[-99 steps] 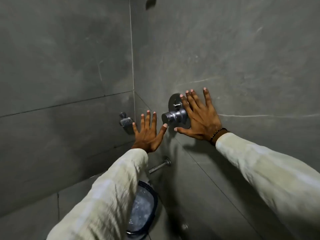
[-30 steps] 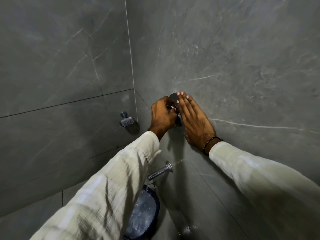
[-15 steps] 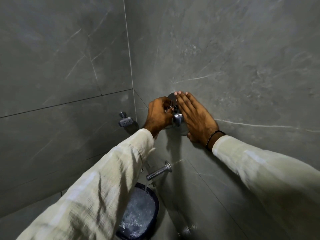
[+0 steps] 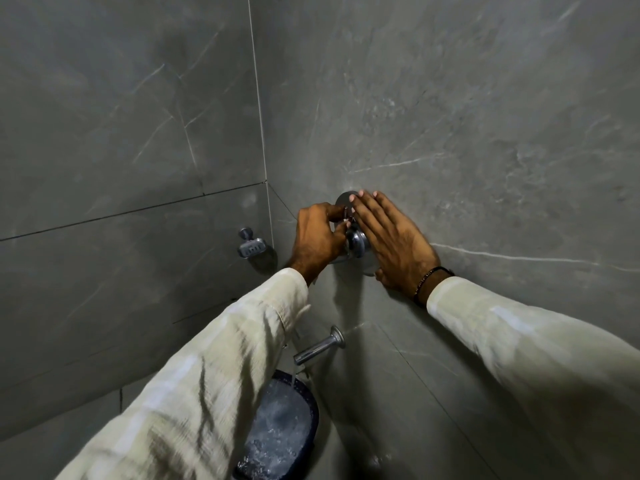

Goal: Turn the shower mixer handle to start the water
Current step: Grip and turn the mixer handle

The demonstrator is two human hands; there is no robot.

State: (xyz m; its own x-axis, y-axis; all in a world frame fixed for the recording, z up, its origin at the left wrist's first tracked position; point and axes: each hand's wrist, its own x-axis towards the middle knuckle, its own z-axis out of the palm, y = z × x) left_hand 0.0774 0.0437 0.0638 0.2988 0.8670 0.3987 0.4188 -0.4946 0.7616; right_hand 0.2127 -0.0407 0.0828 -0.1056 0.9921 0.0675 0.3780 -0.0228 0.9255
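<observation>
The left hand (image 4: pixel 317 239) is curled, its thumb and fingers closed on the small lever at the top of the shower mixer handle (image 4: pixel 356 241), which sits directly between the two hands on the tiled wall (image 4: pixel 450 116). The right hand (image 4: pixel 393 242) lies flat and open against the wall just beside the mixer, fingers extended and held together, fingertips reaching past the round chrome backplate (image 4: pixel 343 199); it grips nothing.

Compared with a second ago, the left hand has eased off the mixer body, so the chrome knob now shows between the hands, where earlier it was covered. Below the left wrist, a thin stream now falls from the spout (image 4: pixel 317 348) into the dark bucket (image 4: pixel 282 433), whose water surface is white and churned; a second ago that surface looked calm.

Judged from the stream and the froth, the turn has taken effect and water is running from the lower outlet. Whether any reaches the overhead shower cannot be told.
</observation>
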